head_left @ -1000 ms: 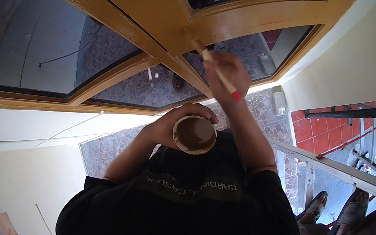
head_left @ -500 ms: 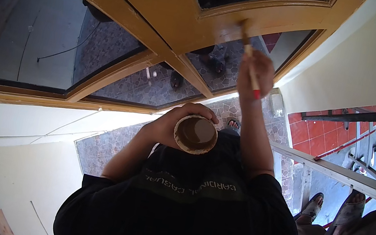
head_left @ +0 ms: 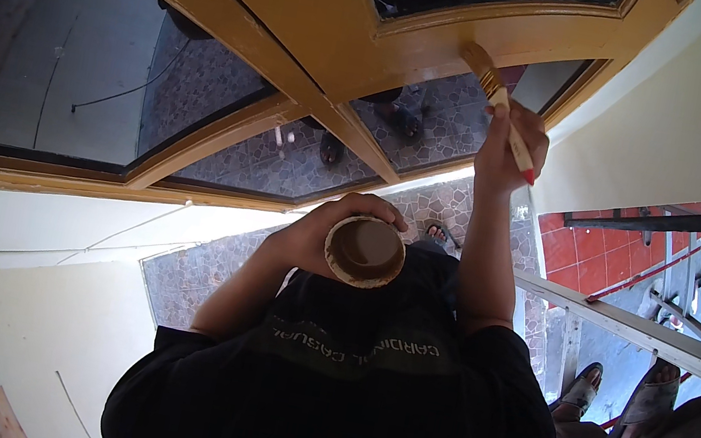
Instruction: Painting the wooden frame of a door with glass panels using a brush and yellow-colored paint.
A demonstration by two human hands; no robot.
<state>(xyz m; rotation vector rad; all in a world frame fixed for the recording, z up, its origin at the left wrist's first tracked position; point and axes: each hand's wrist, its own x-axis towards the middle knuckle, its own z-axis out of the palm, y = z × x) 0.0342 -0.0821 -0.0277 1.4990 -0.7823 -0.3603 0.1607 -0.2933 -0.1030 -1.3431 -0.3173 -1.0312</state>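
You are holding a brush (head_left: 500,105) in your right hand (head_left: 506,143), fingers closed around its handle, and its bristles are touching the yellow-brown frame (head_left: 329,23) just under the upper glass pane. A second ago that hand was lower, close above the cup; since then it has been climbing, so the brush is now working on the wood rather than being loaded. That suggests you are in the middle of a stroke along the curved rail, with fresh coating going on there.

Your left hand (head_left: 324,233) is gripping the cup (head_left: 365,252), fingers wrapped around its side, and it is staying in front of your chest, just as it was. The cup is upright, with brown liquid inside.

The bristle tips are merging with the wood colour, so you cannot tell how much coating they are carrying. The glass (head_left: 94,80) is reflecting tiled floor, which makes the panes hard to read. At the lower right another person's sandalled feet (head_left: 608,405) are resting by ladder rails (head_left: 632,325); the rest of that person is cut off.
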